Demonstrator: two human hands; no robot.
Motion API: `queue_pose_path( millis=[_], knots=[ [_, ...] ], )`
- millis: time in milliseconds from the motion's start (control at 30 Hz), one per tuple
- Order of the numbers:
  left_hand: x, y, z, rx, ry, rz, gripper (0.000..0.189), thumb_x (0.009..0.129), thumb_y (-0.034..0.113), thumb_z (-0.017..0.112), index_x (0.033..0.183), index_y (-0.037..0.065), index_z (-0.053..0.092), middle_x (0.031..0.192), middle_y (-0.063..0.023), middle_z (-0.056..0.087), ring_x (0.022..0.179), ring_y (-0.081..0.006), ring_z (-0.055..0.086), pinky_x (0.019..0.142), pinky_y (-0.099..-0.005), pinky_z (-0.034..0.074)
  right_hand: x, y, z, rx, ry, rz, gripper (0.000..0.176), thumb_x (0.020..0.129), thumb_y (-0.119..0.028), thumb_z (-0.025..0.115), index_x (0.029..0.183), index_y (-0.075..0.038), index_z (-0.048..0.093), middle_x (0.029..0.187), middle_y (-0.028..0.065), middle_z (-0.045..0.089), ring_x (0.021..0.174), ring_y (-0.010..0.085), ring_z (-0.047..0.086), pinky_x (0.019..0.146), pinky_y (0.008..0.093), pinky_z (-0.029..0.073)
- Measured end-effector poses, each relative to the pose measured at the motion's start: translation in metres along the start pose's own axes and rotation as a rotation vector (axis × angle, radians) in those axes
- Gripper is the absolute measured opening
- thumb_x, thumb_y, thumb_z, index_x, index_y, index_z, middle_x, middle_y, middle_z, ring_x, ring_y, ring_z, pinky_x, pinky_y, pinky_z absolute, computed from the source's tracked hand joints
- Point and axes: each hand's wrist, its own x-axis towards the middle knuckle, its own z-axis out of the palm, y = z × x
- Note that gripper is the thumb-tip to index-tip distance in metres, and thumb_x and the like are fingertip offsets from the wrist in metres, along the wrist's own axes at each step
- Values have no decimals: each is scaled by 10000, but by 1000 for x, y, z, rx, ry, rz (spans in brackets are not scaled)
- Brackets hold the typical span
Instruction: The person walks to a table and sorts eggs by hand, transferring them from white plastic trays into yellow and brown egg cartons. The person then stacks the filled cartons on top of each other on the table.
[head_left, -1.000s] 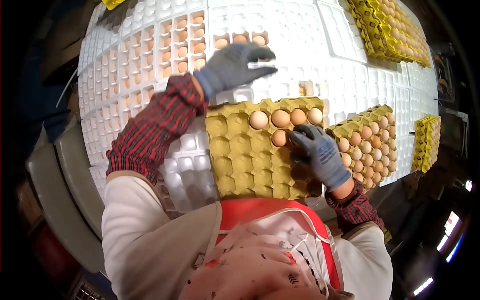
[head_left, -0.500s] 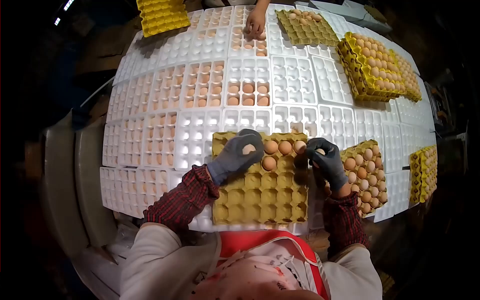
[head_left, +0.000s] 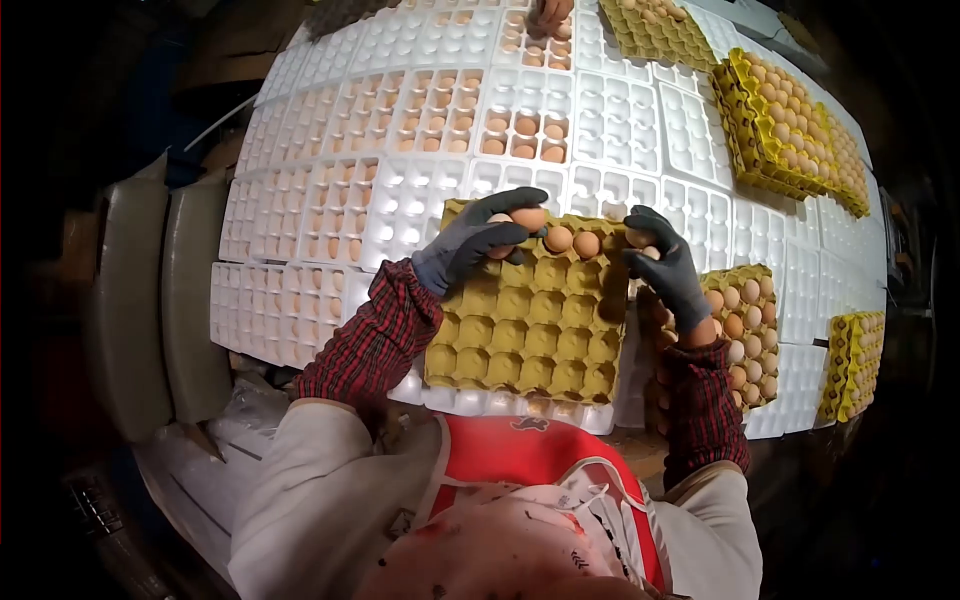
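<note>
Fingers (head_left: 518,196) of left hand (head_left: 466,243) and right hand (head_left: 676,270) are pinching eggs (head_left: 528,219), likely fragile, best cupped round their sides.

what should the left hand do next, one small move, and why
Probably shift the left hand slightly right and gather the nearer brown egg from the pulp egg tray: it sits close to the fingers, only two eggs show in the cups, and the hand already holds eggs, so a gentle grip seems wise.
</note>
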Motion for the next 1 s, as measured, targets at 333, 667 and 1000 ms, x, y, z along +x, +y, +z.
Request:
queue_pose_path(
  millis=[333, 667, 1000],
  knots=[
    [77, -20, 50, 1884, -51, 115, 329, 796, 320, 769, 1032, 91, 748, 1271, -117, 560, 1085, -308, 604, 716, -363, 572, 38, -15, 37, -956, -216, -80, 223, 849, -211, 685, 1038, -100, 721, 1289, 124, 575, 1141, 304, 586, 862, 426, 558],
    [170, -4, -149, -375, -295, 253, 499, 958, 304, 646, 1380, 96, 479, 1302, -97, 561, 1250, -313, 567, 911, -337, 573, 213, 33, 21, 1008, -274, 399, 522, 975, -379, 633, 1383, -77, 509, 1098, 100, 629, 961, 208, 674, 712, 293, 558],
    [280, 32, -167, 1766, 409, -48, 463, 858, 444, 701, 1278, 256, 650, 1350, -106, 523, 1171, -300, 608, 972, -459, 507, 342, 33, 96, -1083, -9, 234, 515, 861, -476, 649, 1246, -135, 649, 1308, 151, 602, 1181, 323, 603, 983, 426, 502]
  ],
)
